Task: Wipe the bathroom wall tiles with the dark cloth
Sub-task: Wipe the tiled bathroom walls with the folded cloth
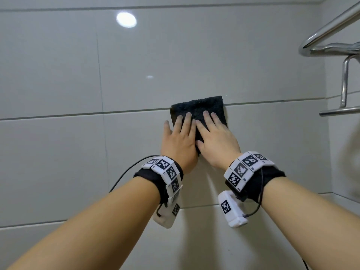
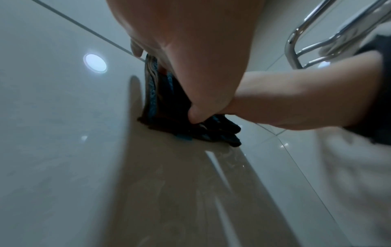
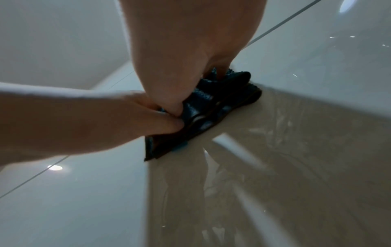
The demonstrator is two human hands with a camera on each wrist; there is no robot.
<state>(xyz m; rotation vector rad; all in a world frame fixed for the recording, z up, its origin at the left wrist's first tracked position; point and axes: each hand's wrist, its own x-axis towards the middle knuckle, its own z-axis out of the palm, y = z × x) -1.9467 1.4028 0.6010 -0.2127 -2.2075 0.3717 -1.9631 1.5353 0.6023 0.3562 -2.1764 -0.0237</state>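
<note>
Head view: one folded dark terry cloth (image 1: 198,112) lies flat against the glossy pale wall tiles (image 1: 58,65), across a grout line. The left hand (image 1: 178,141) and right hand (image 1: 216,139), two in all, press it with fingers straight.

Left wrist view: the cloth looks soft, light and layered.

Right wrist view: thumbs nip its near edge; flat palms probably control it best.

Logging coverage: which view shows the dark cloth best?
The head view: the dark cloth lies flat on the wall tiles, its top half uncovered. Both wrist views show only its bunched lower edge under the palms.
</note>
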